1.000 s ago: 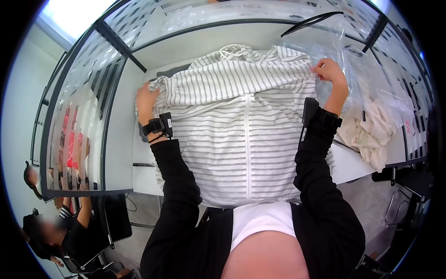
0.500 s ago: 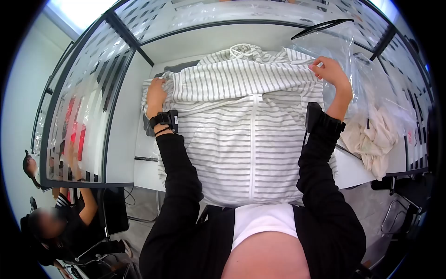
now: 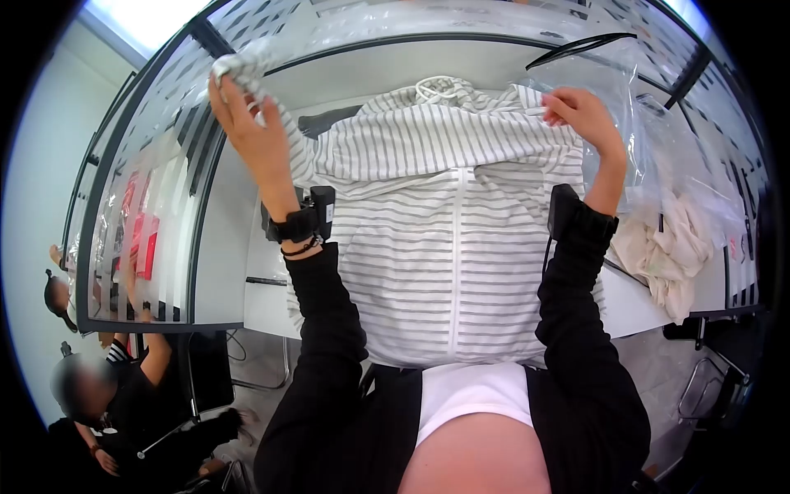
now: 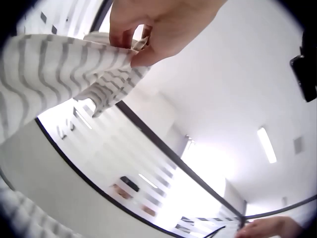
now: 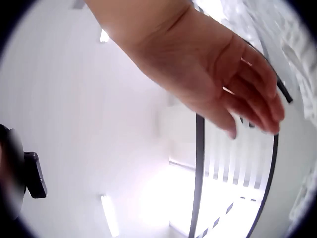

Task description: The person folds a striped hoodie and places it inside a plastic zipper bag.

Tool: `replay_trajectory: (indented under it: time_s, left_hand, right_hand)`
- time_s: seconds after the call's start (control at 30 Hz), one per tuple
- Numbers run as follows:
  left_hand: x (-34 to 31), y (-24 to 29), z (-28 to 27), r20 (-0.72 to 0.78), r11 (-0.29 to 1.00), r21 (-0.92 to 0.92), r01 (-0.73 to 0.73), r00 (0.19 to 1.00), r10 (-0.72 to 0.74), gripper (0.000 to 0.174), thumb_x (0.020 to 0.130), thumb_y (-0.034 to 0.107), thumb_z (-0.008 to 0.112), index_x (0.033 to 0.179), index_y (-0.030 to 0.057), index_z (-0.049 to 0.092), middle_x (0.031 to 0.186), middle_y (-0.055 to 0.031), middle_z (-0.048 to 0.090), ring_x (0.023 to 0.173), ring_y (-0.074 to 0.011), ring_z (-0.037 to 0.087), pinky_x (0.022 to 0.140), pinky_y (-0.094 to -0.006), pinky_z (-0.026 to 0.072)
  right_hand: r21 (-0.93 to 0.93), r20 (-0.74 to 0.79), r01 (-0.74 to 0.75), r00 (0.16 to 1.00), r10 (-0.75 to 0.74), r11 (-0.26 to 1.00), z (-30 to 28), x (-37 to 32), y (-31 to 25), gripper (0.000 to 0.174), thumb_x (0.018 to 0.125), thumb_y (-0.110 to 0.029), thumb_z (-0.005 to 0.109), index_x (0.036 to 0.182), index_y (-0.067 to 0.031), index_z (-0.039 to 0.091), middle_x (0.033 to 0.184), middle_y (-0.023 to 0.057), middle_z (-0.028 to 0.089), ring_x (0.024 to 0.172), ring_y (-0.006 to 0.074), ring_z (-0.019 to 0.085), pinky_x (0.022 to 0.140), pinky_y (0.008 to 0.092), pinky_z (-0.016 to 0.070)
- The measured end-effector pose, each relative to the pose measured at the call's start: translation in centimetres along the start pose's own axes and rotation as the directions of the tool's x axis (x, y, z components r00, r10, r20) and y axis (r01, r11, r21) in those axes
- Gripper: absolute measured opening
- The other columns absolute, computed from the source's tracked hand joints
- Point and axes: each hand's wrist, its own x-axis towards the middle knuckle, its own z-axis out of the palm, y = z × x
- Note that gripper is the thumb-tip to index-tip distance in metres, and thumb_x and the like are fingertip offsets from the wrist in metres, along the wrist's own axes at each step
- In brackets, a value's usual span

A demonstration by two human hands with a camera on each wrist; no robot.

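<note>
A white hooded garment with grey stripes and a front zip (image 3: 395, 247) lies spread on the table, one sleeve (image 3: 411, 140) folded across its upper part. My left hand (image 3: 257, 136) holds the sleeve's end raised at the upper left. In the left wrist view the thumb and fingers of that hand (image 4: 158, 29) pinch the striped cloth (image 4: 54, 69). My right hand (image 3: 583, 119) is at the garment's upper right edge. The right wrist view shows this hand (image 5: 213, 74) with loosely bent fingers and nothing between them.
Clear plastic bags (image 3: 613, 90) and a crumpled beige cloth (image 3: 671, 255) lie on the right. Dark grey fabric (image 3: 325, 122) shows behind the garment. Partition walls with striped glass (image 3: 152, 206) surround the table (image 3: 267, 313). A person (image 3: 123, 387) sits at the lower left.
My left hand has risen up and to the left, lifting the sleeve's end off the garment. My right hand has stayed near the upper right edge.
</note>
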Motion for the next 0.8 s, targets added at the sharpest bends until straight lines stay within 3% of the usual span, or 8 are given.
replay_trajectory:
  time_s: [0.13,0.23,0.3,0.37,0.43,0.57,0.73,0.8]
  left_hand:
    - [-1.1,2.2,2.9,0.177,0.972,-0.023,-0.234,0.956,0.234,0.062,0.079,0.005,0.06,0.134,0.0083,0.033,0.135,-0.0148,0.034,0.1,-0.0243,0.055,0.079,-0.0319,0.0489]
    - [-2.8,5.0,5.1,0.397,0.936,-0.207,-0.286,0.849,0.347,0.06,0.078,0.008,0.061,0.133,0.0074,0.036,0.137,-0.013,0.033,0.116,-0.0278,0.045,0.092,-0.0354,0.0412]
    - [-4.2,5.6,6.5,0.47,0.898,-0.275,-0.344,0.767,0.437,0.056,0.077,0.009,0.061,0.13,0.0097,0.04,0.136,-0.0091,0.036,0.12,-0.0284,0.04,0.098,-0.0367,0.0343]
    - [-4.6,6.2,6.4,0.648,0.883,-0.424,-0.202,0.614,0.451,0.054,0.077,0.009,0.061,0.128,0.0124,0.043,0.134,-0.0081,0.039,0.119,-0.0279,0.042,0.097,-0.0362,0.0351]
    - [-4.7,6.2,6.5,0.728,0.873,-0.481,-0.077,0.52,0.447,0.046,0.076,0.011,0.063,0.121,0.0148,0.05,0.131,-0.0055,0.043,0.115,-0.0257,0.045,0.095,-0.035,0.0372]
    - [-3.9,4.6,6.1,0.762,0.927,-0.341,0.156,0.623,0.176,0.04,0.077,0.016,0.066,0.111,0.0069,0.048,0.125,-0.0109,0.047,0.115,-0.0249,0.045,0.092,-0.0354,0.0395]
    - [-5.6,0.6,6.5,0.857,0.999,0.032,-0.041,0.515,-0.006,0.08,0.067,0.032,0.074,0.128,0.0023,0.031,0.125,-0.0225,0.042,0.118,-0.0351,0.04,0.095,-0.0394,0.0363]
    - [-6.9,-0.9,7.1,0.887,0.979,0.112,-0.168,0.461,-0.022,0.087,0.064,0.038,0.075,0.13,0.0026,0.03,0.127,-0.0229,0.04,0.117,-0.0363,0.041,0.093,-0.0418,0.0376]
  right_hand:
    - [0.334,0.221,-0.05,0.975,-0.027,0.941,6.1,1.5,-4.8,0.063,0.086,-0.056,0.042,0.095,0.003,0.061,0.084,0.0119,0.065,0.079,0.0185,0.063,0.074,0.0268,0.0496]
    - [0.562,0.441,-0.18,0.891,-0.109,0.807,11.4,3.1,-4.1,0.078,0.082,-0.066,0.036,0.118,0.0026,0.044,0.113,0.0151,0.054,0.099,0.0241,0.057,0.083,0.0339,0.0475]
    - [0.754,0.466,-0.335,0.879,-0.099,0.565,13.1,3.7,-4.2,0.075,0.082,-0.064,0.037,0.119,0.0007,0.045,0.115,0.0131,0.053,0.1,0.0228,0.056,0.083,0.0343,0.0474]
    - [0.883,0.435,-0.394,0.891,-0.128,0.257,14.0,4.2,-3.3,0.062,0.084,-0.058,0.043,0.115,-0.0041,0.049,0.109,0.007,0.057,0.092,0.0169,0.059,0.076,0.0327,0.0503]
    - [0.867,0.419,-0.36,0.901,-0.113,0.344,13.3,5.6,-1.3,0.053,0.086,-0.053,0.046,0.11,-0.0059,0.052,0.101,0.0042,0.06,0.084,0.0134,0.06,0.069,0.0303,0.0514]
    - [0.904,0.322,-0.29,0.945,-0.054,0.314,11.7,5.5,-0.8,0.028,0.086,-0.036,0.056,0.094,-0.0093,0.059,0.084,-0.0005,0.062,0.071,0.0093,0.06,0.057,0.0265,0.0507]
    - [0.93,0.211,-0.246,0.966,0.152,0.273,8.6,5.2,0.8,0.023,0.085,-0.027,0.057,0.098,-0.0086,0.06,0.084,0.0009,0.063,0.075,0.0118,0.061,0.056,0.0287,0.0513]
    - [0.589,-0.273,0.384,0.923,-0.273,0.711,8.9,4.7,1.5,0.022,0.079,-0.018,0.063,0.097,-0.0059,0.06,0.086,0.0026,0.063,0.077,0.0139,0.062,0.064,0.0276,0.0521]
